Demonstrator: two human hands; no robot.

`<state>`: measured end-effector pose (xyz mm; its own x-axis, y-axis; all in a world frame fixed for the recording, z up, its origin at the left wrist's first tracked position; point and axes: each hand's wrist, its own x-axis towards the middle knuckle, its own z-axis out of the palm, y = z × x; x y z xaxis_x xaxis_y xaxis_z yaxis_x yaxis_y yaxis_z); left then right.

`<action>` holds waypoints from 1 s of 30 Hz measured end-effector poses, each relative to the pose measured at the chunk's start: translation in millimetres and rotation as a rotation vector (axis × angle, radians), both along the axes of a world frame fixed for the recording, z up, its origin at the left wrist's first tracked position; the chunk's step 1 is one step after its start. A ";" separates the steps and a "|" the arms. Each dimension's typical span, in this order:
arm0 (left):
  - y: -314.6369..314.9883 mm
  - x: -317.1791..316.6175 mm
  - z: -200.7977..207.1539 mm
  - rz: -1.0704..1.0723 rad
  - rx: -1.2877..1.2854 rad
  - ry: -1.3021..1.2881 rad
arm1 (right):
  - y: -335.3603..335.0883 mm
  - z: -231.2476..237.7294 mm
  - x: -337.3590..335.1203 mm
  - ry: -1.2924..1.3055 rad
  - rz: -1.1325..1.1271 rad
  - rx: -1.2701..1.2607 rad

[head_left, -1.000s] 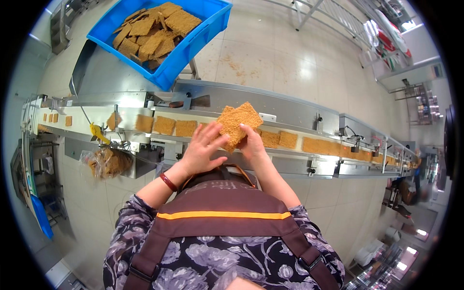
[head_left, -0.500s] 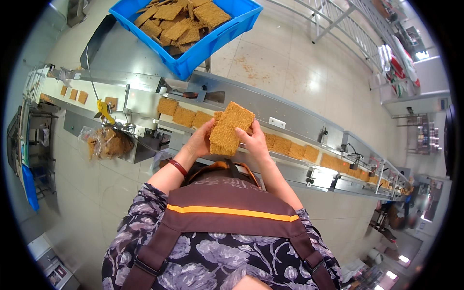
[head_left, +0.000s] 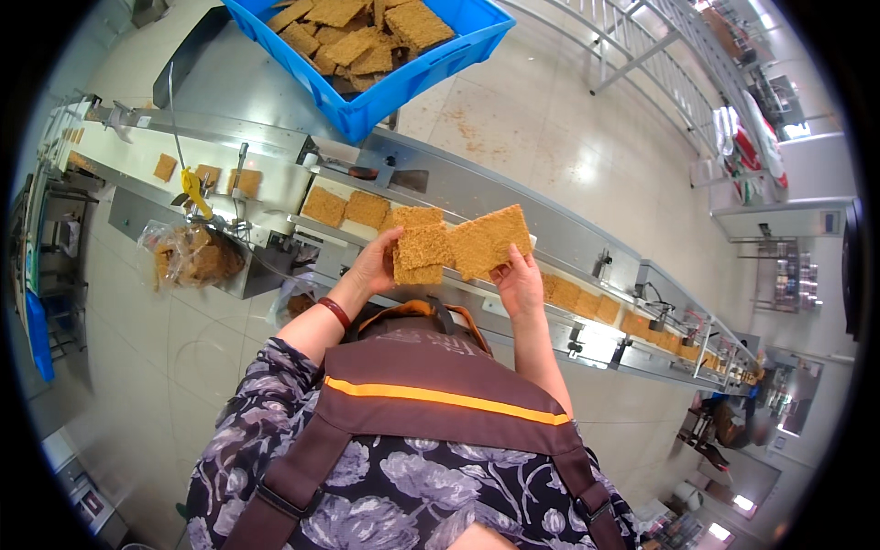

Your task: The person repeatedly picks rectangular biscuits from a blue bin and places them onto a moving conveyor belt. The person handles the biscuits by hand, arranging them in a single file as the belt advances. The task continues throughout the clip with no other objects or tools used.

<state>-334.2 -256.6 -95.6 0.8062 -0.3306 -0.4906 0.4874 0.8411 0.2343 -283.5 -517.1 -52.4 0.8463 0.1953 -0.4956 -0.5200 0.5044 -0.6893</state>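
Head view: the left hand (head_left: 371, 264) is closed around the left edge of a small stack of brown squares (head_left: 419, 252), which sits at its two o'clock. The right hand (head_left: 520, 282) pinches a single brown slab (head_left: 492, 242) by its lower right corner, thumb and fingers drawn together, with most of the slab toward eleven o'clock. Stack and slab meet edge to edge or overlap; I cannot tell which. Both are over the conveyor belt (head_left: 124, 154); a blue tub (head_left: 435, 73) stands at twelve o'clock.
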 end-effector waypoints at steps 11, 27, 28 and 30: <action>-13.3 0.9 -11.6 0.081 -0.160 -0.035 | 72.1 14.3 -17.4 -0.274 0.359 -0.492; 1.6 -13.3 6.0 -0.033 -0.153 -0.044 | 54.0 5.5 0.3 -0.179 0.238 -0.379; 0.5 -13.2 5.4 -0.044 -0.149 -0.063 | 54.3 2.2 0.5 -0.189 0.208 -0.392; -0.5 -13.0 3.2 -0.080 -0.124 -0.079 | 58.2 -4.7 -0.4 -0.207 0.141 -0.422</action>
<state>-347.2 -257.2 -92.4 0.8090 -0.4497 -0.3785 0.5386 0.8249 0.1713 -283.9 -458.9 -57.1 0.9152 0.1334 -0.3803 -0.3936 0.0934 -0.9145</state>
